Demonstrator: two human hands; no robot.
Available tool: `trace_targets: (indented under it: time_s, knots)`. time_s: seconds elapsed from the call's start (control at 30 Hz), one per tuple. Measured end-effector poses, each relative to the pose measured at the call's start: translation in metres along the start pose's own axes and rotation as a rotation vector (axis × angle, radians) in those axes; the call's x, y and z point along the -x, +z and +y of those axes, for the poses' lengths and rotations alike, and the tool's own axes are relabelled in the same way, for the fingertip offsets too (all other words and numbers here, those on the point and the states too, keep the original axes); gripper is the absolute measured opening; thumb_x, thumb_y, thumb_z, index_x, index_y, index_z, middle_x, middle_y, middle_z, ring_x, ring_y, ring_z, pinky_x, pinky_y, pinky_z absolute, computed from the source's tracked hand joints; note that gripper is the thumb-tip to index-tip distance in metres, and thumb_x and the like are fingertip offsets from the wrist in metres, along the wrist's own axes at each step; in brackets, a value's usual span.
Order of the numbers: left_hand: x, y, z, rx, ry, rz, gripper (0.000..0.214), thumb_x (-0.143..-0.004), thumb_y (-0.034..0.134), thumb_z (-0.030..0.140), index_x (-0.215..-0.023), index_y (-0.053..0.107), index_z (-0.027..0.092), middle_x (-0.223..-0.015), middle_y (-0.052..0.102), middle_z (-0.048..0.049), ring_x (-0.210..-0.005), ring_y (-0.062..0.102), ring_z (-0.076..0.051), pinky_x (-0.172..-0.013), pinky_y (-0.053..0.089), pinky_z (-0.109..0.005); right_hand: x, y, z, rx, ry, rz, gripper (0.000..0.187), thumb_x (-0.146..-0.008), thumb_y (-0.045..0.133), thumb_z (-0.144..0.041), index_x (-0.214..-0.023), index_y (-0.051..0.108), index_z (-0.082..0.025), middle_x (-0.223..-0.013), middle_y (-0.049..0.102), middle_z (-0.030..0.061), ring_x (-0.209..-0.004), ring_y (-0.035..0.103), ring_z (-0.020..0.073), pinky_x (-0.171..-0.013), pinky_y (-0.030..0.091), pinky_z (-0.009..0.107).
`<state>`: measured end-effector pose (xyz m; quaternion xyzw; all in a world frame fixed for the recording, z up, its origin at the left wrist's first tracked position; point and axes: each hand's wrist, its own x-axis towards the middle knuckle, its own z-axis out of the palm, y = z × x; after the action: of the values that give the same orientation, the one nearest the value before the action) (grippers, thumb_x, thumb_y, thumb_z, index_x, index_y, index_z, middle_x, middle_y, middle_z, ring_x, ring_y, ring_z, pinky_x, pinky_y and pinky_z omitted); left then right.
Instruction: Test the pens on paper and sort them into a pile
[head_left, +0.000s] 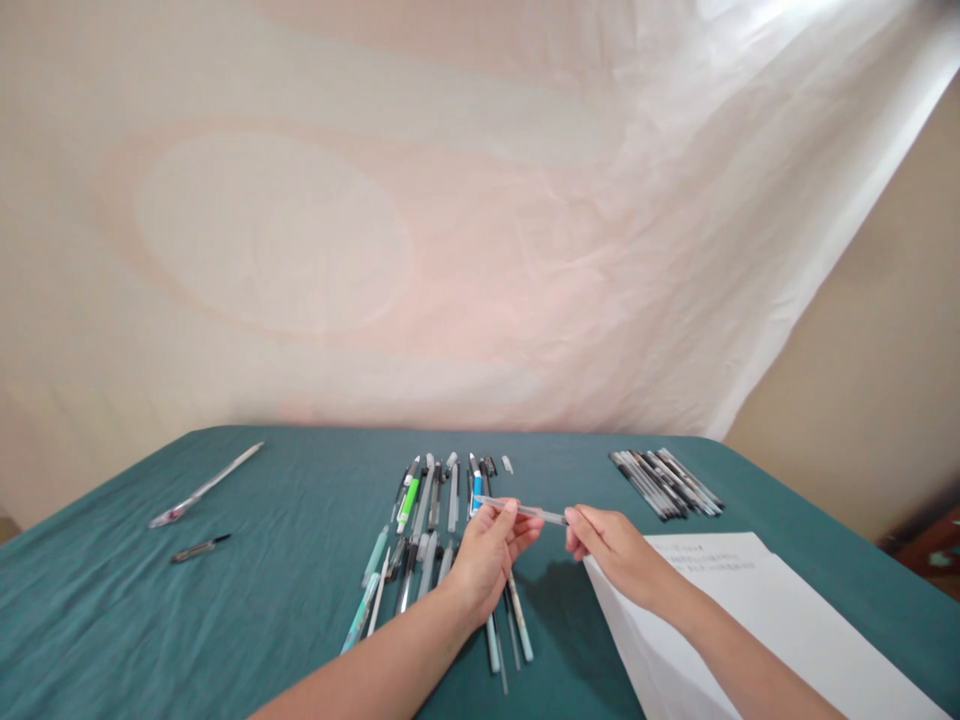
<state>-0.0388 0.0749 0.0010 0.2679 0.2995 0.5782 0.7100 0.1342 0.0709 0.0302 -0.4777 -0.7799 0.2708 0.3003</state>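
A: What are the hands doing?
B: The left hand [487, 560] pinches a slim translucent pen [553, 517] between thumb and fingers; the right hand [615, 552] is clamped on its right end.
A: Where is that pen?
B: Held nearly level above a table with a dark teal cloth [285, 620], slightly right of centre.
A: What lies around it?
B: Loose pens beneath and beyond the left hand, including a bright green pen [409, 503] and a blue-and-white pen [476, 480]. Printed white paper [750, 630] lies under the right forearm, with a row of dark-and-clear pens [666, 484] beyond.
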Motion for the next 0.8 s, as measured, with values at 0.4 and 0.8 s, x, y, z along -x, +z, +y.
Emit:
trace_targets:
  time_s: [0.4, 0.8]
  knots:
    - [0.0019, 0.0013, -0.0007, -0.011, 0.005, 0.011, 0.009, -0.082, 0.052, 0.020, -0.084, 0.049, 0.012, -0.081, 0.064, -0.0092, -0.075, 0.062, -0.013, -0.072, 0.050, -0.024, -0.0001, -0.0061, -0.0008, 0.076, -0.071, 0.014, 0.037, -0.091, 0.028, -0.037, -0.071, 0.053, -0.018, -0.070, 0.059, 0.0014, -0.066, 0.055, 0.0138, -0.064, 0.039, 0.025]
    - [0.0048, 0.0059, 0.0007, 0.000, 0.001, 0.014, 0.009, -0.082, 0.053, 0.020, -0.084, 0.049, 0.013, -0.081, 0.064, -0.0092, -0.073, 0.062, -0.013, -0.071, 0.050, -0.024, 0.0000, -0.0068, 0.0021, 0.019, -0.022, 0.021, 0.037, -0.091, 0.028, -0.039, -0.072, 0.052, -0.018, -0.070, 0.059, 0.0010, -0.065, 0.056, 0.0133, -0.062, 0.039, 0.025]
